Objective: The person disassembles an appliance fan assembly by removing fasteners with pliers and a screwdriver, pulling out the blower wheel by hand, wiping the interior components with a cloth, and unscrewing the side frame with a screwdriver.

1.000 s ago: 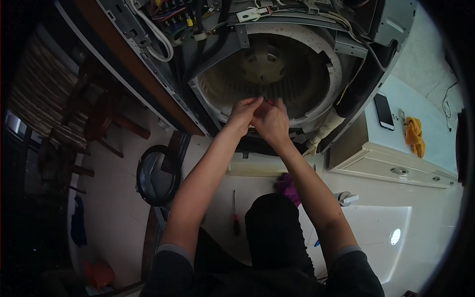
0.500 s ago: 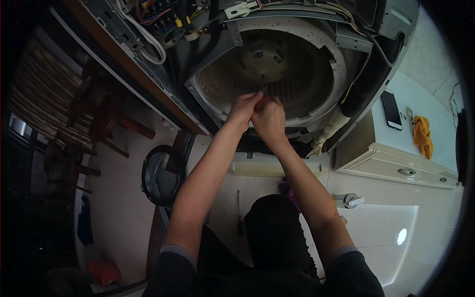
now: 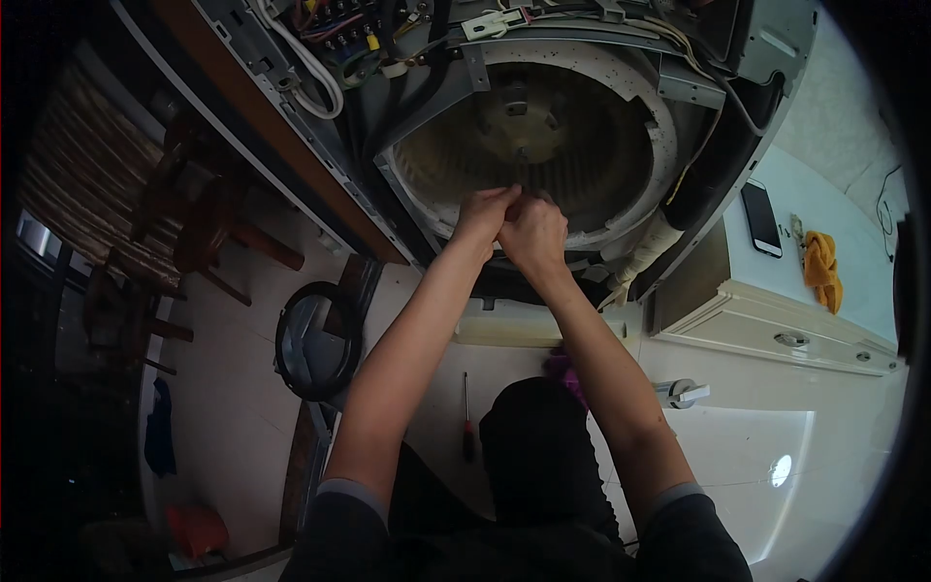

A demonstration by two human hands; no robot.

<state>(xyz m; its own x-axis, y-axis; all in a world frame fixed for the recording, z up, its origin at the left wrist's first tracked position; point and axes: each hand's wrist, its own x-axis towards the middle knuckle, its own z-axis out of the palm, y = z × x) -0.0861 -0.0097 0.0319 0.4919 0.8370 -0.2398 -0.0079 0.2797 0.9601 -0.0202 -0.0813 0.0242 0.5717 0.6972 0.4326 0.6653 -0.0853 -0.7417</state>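
Both hands meet at the lower front of a round fan housing (image 3: 662,145) with a pale, speckled rim. My right hand (image 3: 535,231) is closed around what looks like a screwdriver, its handle mostly hidden by the fingers. The thin screwdriver shaft (image 3: 522,171) points up toward the middle of the ribbed fan wheel (image 3: 572,177). Against the right hand, my left hand (image 3: 483,213) pinches the front of the same tool. The fan wheel's hub (image 3: 524,124) shows behind the shaft. Whether the tip touches a screw cannot be made out.
Wiring (image 3: 335,39) crosses the opened appliance's top. A second screwdriver (image 3: 467,417) lies on the floor near my knee, with a black round frame (image 3: 283,339) farther left. On the white cabinet (image 3: 761,281) lie a phone (image 3: 761,218) and an orange cloth (image 3: 822,272). Wooden stools (image 3: 208,233) stand left.
The view has shifted slightly. Red between my hands showed more clearly before; my right hand now covers most of it. Both hands stay closed at nearly the same spot.
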